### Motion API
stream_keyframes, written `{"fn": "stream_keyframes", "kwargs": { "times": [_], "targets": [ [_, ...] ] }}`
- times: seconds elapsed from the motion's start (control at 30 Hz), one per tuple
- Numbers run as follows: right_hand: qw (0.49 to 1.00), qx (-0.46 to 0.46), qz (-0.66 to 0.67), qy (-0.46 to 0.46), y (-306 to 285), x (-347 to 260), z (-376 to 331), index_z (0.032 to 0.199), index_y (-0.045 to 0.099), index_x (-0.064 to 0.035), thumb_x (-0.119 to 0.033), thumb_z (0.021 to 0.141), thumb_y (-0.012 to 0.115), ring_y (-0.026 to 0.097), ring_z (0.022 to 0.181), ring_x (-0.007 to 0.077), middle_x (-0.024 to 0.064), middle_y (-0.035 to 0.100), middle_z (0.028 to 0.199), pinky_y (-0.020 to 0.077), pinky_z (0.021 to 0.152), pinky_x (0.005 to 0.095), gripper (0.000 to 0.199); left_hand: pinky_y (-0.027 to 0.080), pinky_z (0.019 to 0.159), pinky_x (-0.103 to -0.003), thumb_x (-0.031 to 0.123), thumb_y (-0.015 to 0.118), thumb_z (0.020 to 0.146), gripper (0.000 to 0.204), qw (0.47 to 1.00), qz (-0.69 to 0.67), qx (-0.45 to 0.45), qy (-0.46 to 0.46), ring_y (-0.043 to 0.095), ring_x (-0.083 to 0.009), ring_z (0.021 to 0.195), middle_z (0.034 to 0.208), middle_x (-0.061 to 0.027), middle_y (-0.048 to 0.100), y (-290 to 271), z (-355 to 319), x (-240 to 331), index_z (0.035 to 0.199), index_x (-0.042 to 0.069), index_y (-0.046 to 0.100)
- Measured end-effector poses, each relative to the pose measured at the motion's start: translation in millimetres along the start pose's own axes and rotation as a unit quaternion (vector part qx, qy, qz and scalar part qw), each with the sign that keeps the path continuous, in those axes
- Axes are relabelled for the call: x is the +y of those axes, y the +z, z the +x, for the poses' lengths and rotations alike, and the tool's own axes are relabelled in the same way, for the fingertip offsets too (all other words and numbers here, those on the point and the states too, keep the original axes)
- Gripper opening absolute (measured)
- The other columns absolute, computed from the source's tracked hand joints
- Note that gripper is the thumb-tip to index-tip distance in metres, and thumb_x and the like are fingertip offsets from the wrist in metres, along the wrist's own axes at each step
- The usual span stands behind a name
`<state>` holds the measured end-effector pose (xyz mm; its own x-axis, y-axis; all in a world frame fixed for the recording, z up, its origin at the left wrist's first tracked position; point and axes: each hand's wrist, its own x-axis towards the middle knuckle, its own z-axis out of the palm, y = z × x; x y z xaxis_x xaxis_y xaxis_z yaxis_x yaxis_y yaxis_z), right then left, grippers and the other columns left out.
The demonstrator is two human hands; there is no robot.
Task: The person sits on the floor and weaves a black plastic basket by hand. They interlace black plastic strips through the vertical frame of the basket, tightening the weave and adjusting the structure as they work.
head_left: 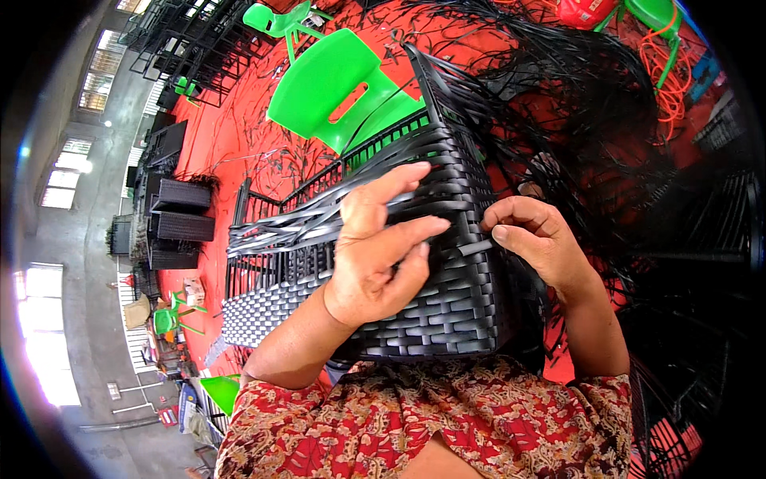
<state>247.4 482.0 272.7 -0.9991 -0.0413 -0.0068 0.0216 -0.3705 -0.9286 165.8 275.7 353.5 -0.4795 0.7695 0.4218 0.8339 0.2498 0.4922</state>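
Note:
In front of me stands a partly woven black wicker furniture piece [423, 319], its lower part covered in tight over-under weave. Over its face and corner lies my left hand [379, 251], fingers apart and holding nothing. Beside the corner my right hand [535, 235] is closed, thumb and forefinger pinching a flat black plastic strip [477, 248] whose short end lies against the weave. A loose bundle of long black strips [291, 219] hangs across the bare frame bars left of my left hand.
A green plastic chair [319, 88] stands just behind the piece on the red floor [219, 148]. Tangled black strips [558, 72] spread to the right, near an orange cord [662, 88]. Stacked dark wicker pieces [182, 211] line the left.

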Motion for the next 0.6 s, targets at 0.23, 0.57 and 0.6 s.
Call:
{"fn": "stream_keyframes", "kwargs": {
  "times": [0.23, 0.57, 0.6],
  "targets": [
    [0.992, 0.04, -0.107, -0.046, 11, 1, -17, 0.095, 0.062, -0.0015, -0.008, 0.084, 0.062, 0.045, 0.066, 0.0019, -0.0047, 0.052, 0.076, 0.0373, 0.058, 0.0189, 0.013, 0.032, 0.103, -0.042, -0.002, 0.059, 0.071, 0.031, 0.997, 0.003, -0.078, 0.005, 0.04, -0.0341, 0.124, 0.138, -0.023, 0.036, 12, 6, -3, 0.099, 0.007, 0.07],
    [0.956, 0.094, -0.206, -0.189, 24, 19, -33, 0.1, 0.061, 0.0016, -0.009, 0.081, 0.064, 0.063, 0.075, 0.0205, 0.0132, 0.064, 0.088, 0.0494, 0.066, 0.0287, 0.022, 0.035, 0.091, -0.039, -0.005, 0.057, 0.059, 0.033, 0.997, -0.009, -0.068, 0.038, 0.049, -0.033, 0.109, 0.128, -0.0202, 0.049, 17, 5, 3, 0.09, 0.002, 0.066],
    [0.959, 0.1, -0.182, -0.191, 23, 22, -31, 0.101, 0.061, 0.0018, -0.009, 0.081, 0.064, 0.064, 0.075, 0.0221, 0.0138, 0.064, 0.089, 0.0497, 0.067, 0.029, 0.023, 0.035, 0.091, -0.039, -0.005, 0.057, 0.058, 0.034, 0.997, -0.002, -0.071, 0.038, 0.049, -0.0331, 0.109, 0.127, -0.0202, 0.049, 18, 5, 3, 0.09, 0.001, 0.066]
  ]
}}
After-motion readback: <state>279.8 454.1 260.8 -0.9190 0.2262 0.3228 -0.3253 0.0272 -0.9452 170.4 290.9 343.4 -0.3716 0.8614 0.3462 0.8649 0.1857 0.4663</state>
